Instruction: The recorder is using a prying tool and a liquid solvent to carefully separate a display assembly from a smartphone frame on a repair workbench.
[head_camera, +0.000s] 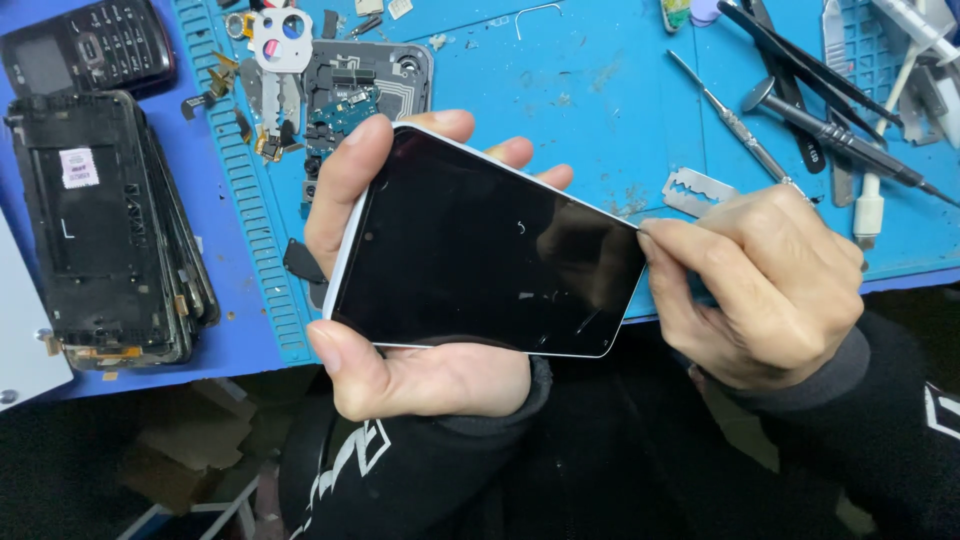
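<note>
A smartphone (485, 245) with a black screen and a white frame is held flat above the blue work mat (600, 90), screen up. My left hand (400, 340) grips it from below, thumb at its near left corner and fingers curled over the far edge. My right hand (770, 290) has its fingers pinched together, and their tips touch the phone's right corner. Whether something thin sits between those fingertips cannot be told.
A razor blade (702, 190) lies on the mat by my right hand. Screwdrivers and tweezers (830, 130) lie at the back right. An opened phone body with circuit parts (350, 90) lies behind the phone. A stack of dark phone frames (105, 230) and a keypad phone (90, 45) sit at the left.
</note>
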